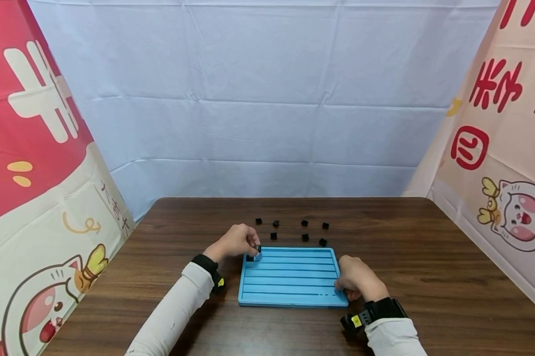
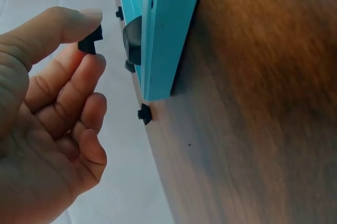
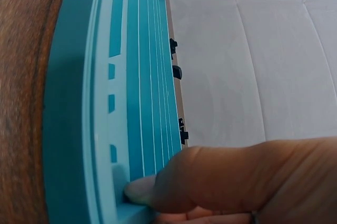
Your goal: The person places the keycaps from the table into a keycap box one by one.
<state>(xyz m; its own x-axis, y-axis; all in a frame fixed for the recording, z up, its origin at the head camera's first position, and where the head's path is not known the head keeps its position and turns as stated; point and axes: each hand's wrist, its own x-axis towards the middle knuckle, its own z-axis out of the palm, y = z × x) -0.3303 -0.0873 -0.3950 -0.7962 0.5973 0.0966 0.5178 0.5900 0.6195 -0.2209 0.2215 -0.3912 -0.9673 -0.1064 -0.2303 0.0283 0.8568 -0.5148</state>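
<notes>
From the head view, the left hand (image 1: 235, 242) pinches a black cube (image 1: 258, 248) over the blue tray's (image 1: 291, 294) far-left corner; the right hand (image 1: 358, 279), fingers curled, steadies the near-right rim; loose cubes (image 1: 304, 231) lie beyond; the left wrist view shows only a thumb-and-fingertip hold, so the cube may slip; in the right wrist view one fingertip (image 3: 145, 190) presses the rim, so the tray may slide.

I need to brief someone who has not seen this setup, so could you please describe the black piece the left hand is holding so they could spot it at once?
On the brown table lies a blue tray. At its far left corner, the left hand pinches a small black piece between thumb and fingertip. Unlike the loose black pieces lying on the wood beyond the tray, it is held in fingers.
</notes>
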